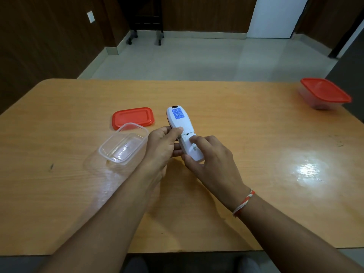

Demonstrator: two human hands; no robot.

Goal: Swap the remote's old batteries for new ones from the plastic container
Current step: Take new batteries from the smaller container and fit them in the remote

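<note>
A white remote (180,120) with a blue label on its back is held face down just above the middle of the wooden table (246,134). My left hand (161,146) grips its left side, thumb on the back near the label. My right hand (208,154) holds its near end, with the thumb pressed on the battery cover. An open clear plastic container (123,144) stands just left of my left hand; no batteries show inside it. Its red lid (133,118) lies flat behind it.
A second clear container with a red lid (325,93) on sits at the table's far right corner. A bright light glare lies on the table to the right. Beyond the far edge is tiled floor with a wheeled stand.
</note>
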